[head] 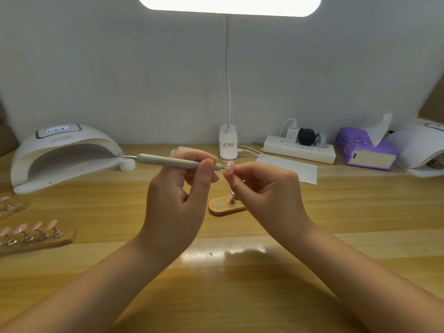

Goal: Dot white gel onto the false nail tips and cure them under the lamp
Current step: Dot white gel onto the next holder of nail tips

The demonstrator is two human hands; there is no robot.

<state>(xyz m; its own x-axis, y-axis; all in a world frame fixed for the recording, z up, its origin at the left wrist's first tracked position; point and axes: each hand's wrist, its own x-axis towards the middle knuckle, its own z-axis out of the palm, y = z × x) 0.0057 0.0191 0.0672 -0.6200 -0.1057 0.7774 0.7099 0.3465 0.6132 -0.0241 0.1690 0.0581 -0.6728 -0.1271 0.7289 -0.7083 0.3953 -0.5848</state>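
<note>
1. Nearest the camera, a glossy wooden table [240, 296] fills the lower view, with a bright reflection patch at its middle and two bare forearms reaching in over it.
2. Above the table, the left hand [177, 195] pinches a grey dotting pen [168, 161] between thumb and curled fingers, holding it roughly level with its fine tip pointing right.
3. The right hand [266, 191] has its fingers curled round a pink false nail tip [229, 167], pinching it from below; the pen's tip touches or nearly touches the nail's face.
4. Just under the hands, a small oval wooden stand [224, 207] lies on the table, with a metal peg upright on it.
5. At the left edge, a wooden strip [48, 241] carries a row of pink nail tips [36, 226] on metal pegs; another such strip is partly cut off above it.
6. Further back on the left sits a white curing lamp [64, 155], its display lit, with a small white gel pot [127, 163] at its mouth.
7. Along the rear edge stand a clip-on desk lamp [228, 143] with its lit head overhead, a white sheet of paper [288, 168], a power strip [299, 149] with plugs, a purple tissue pack [365, 150] and part of a second white lamp unit [422, 150].
8. A plain pale wall [144, 68] closes the scene.
</note>
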